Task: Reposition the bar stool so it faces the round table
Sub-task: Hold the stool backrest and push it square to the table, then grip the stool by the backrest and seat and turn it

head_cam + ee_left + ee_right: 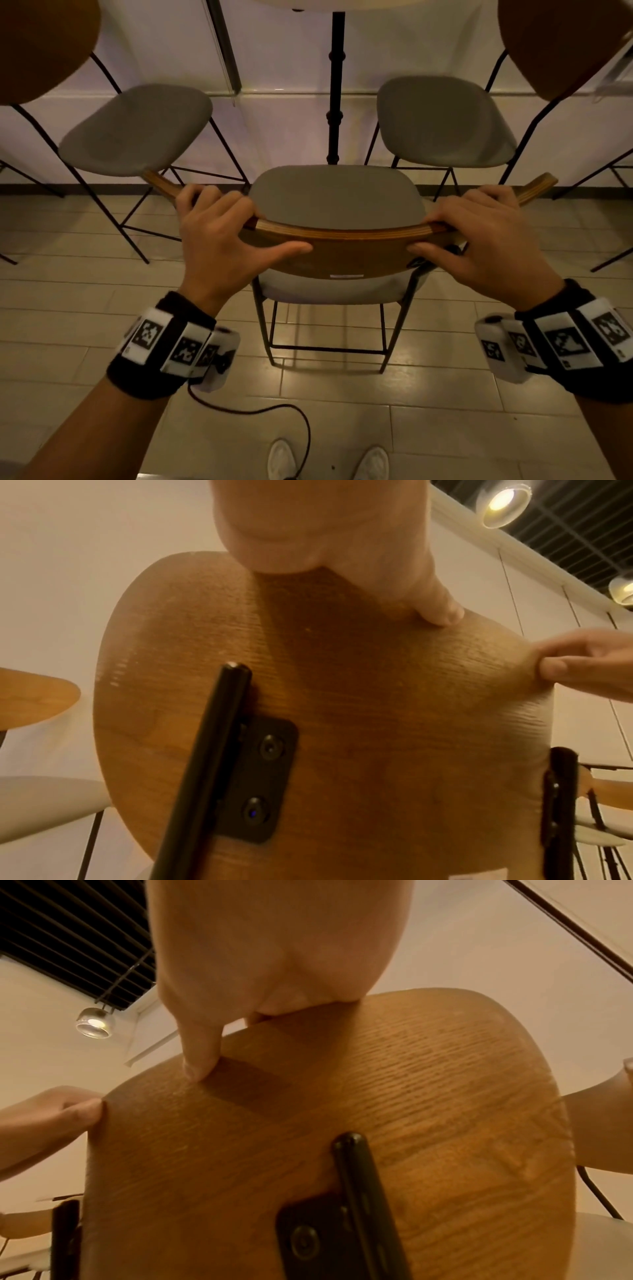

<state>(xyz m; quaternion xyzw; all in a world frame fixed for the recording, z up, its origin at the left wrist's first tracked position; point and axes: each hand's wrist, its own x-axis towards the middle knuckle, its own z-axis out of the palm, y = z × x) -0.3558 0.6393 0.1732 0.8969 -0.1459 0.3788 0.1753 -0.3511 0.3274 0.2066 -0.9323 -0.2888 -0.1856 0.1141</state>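
The bar stool (337, 197) stands right in front of me, grey padded seat on thin black legs, curved wooden backrest (342, 248) nearest me. My left hand (219, 229) grips the backrest's top edge on the left, fingers over the front, thumb across the back. My right hand (479, 233) grips the same edge on the right. Both wrist views show the backrest's wooden back (342, 710) (342, 1110) with a thumb pressed on it. The round table's black post (335, 85) rises straight beyond the seat; its pale rim (342, 4) shows at the top edge.
Two more grey stools stand either side of the post, one at the left (137, 130) and one at the right (445, 120), close to the held stool. A white wall lies behind. My shoes (281, 459) stand on the tiled floor below.
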